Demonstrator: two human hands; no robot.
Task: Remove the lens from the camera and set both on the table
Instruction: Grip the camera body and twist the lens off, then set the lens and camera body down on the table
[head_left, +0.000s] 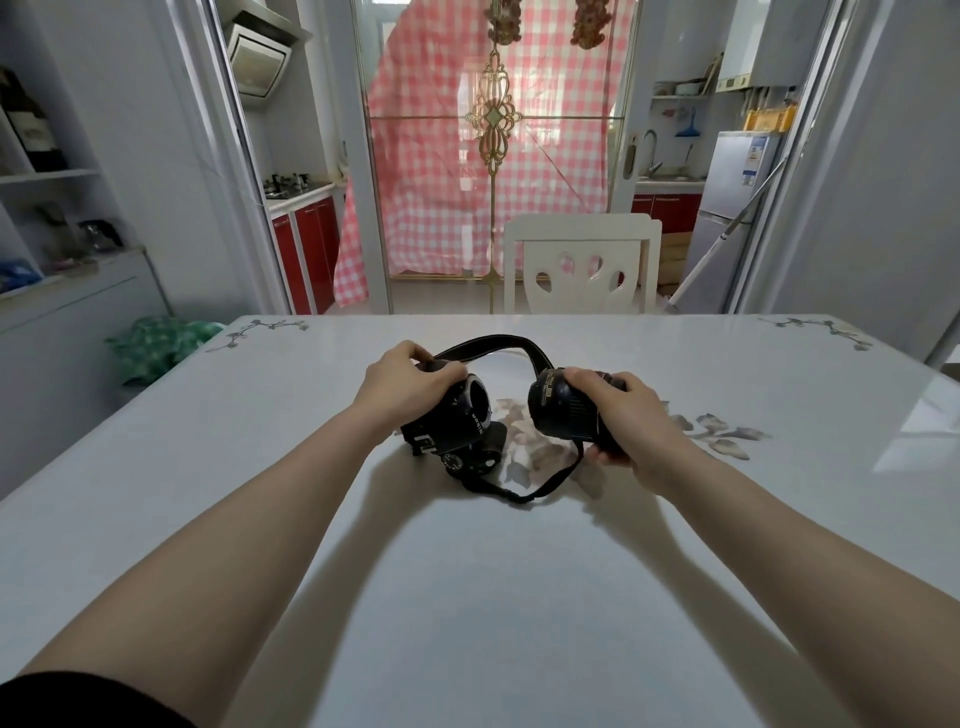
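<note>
Head view takes in the table (467, 597) first, a broad pale glossy slab with faint leaf motifs printed at its far corners and near its middle; it is smooth enough to throw back window light, so I judge anything hard set on it may slide a little. Behind its far edge stands a white chair (582, 265) with cut-out shapes in its back; beyond that hangs a pink checked curtain (441, 156).

The camera (457, 431) sits just left of centre, a black matte body tipped onto its side, its bare round mount ring facing right and its mode dial toward the viewer; it seems to rest on the table, though its underside is hidden. The left hand (410, 382) lies over its top, fingers curled and clamped on the body. The lens (563, 413) is already off, apart from the body with a clear gap between; it is a stubby black barrel with a ribbed grip band and gold lettering near its front. The right hand (623, 421) wraps it, fingers over the top and thumb beneath, held tight; whether it touches the table I cannot tell. A black woven strap (498, 345) arcs behind both and trails in front.

Separation looks done, so the step in hand is the setting down; the next move calls for lowering the lens flat, clear of the strap, so it cannot roll, then releasing both hands.
</note>
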